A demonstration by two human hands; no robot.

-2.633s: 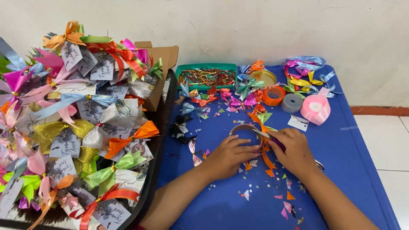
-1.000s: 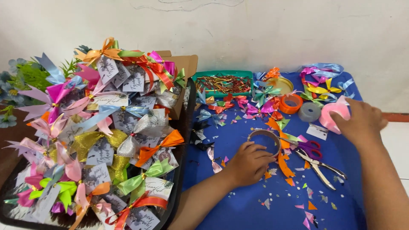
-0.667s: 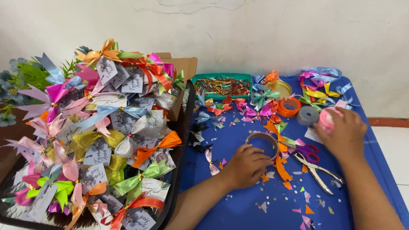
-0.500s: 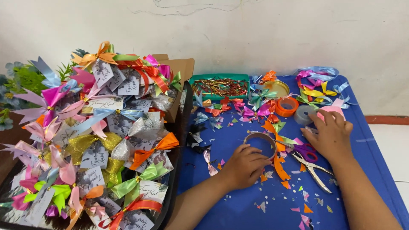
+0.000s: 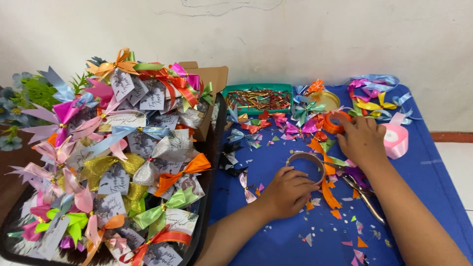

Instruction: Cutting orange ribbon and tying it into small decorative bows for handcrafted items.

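The ribbon ring [image 5: 306,162], a grey loop of tape standing on the blue table [image 5: 433,197], sits near the middle of the cloth, just ahead of my left hand [image 5: 288,192]. That hand lies palm down with its fingers curled loosely, the fingertips touching the near edge of the ring; I cannot tell whether they actually pinch it. My right hand [image 5: 362,140] is farther back and to the right, knuckles up, fingers bent over the clutter beside an orange ribbon roll [image 5: 336,122]; what it grips, if anything, is hidden under the palm. A pink ribbon roll [image 5: 395,140] stands just right of that hand. Scissors [image 5: 362,192] lie partly under my right forearm, with orange ribbon strips [image 5: 327,189] between them and the ring. Small ribbon bows [image 5: 295,120] and paper scraps are scattered across the cloth, and a green tray [image 5: 256,98] of thin coloured sticks sits at the far edge, near the wall. To the left, a black tray [image 5: 204,216] is heaped with wrapped favours [image 5: 123,157] tied with bright bows.
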